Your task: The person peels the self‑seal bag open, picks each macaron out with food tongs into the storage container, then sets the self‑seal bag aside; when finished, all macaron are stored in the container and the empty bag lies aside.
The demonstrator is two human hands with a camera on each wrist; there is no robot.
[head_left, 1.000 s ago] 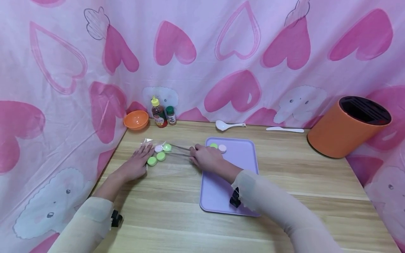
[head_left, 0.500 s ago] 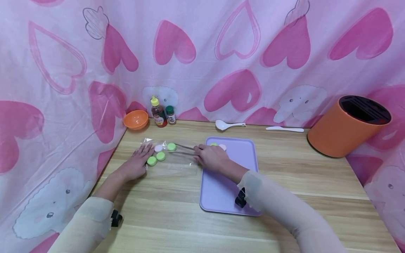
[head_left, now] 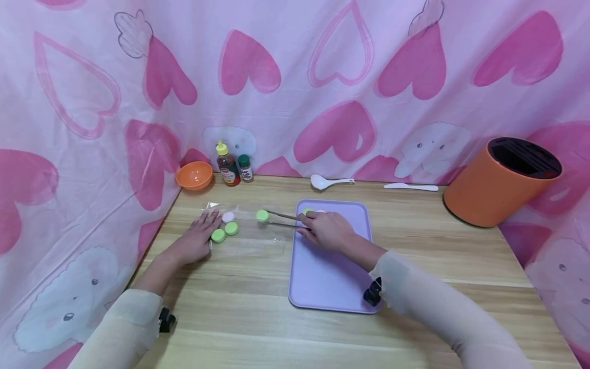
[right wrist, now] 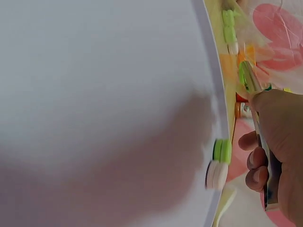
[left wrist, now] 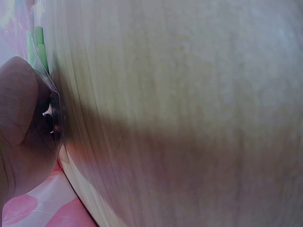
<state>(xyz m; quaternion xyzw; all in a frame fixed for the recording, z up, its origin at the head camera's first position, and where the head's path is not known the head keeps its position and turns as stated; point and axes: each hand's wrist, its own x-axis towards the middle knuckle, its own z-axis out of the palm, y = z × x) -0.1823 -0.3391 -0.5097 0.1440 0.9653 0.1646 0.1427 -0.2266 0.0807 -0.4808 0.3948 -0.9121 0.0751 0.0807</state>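
Note:
My right hand [head_left: 329, 230] holds metal tongs [head_left: 285, 216] above the left edge of a purple tray [head_left: 322, 279]. Between the tong tips is a green macaron [head_left: 262, 215]. To its left, two green macarons [head_left: 231, 228] and a pale pink macaron [head_left: 228, 217] lie at a clear plastic bag [head_left: 244, 243]. My left hand [head_left: 197, 238] rests on the bag's left end with its fingers extended. Two more macarons, one green [right wrist: 222, 150] and one pale pink [right wrist: 216, 175], sit at the tray's far edge, partly hidden by my right hand in the head view.
At the back left stand an orange bowl [head_left: 194, 176], a yellow-capped squeeze bottle [head_left: 228, 166] and a green-capped spice jar [head_left: 246, 169]. A white spoon [head_left: 329, 182] and a white knife [head_left: 411, 187] lie along the back. An orange knife block [head_left: 488, 189] stands at the right.
My right hand has moved to the right with the tongs, drawing the green macaron away from the others and toward the tray. The left hand stays on the bag.

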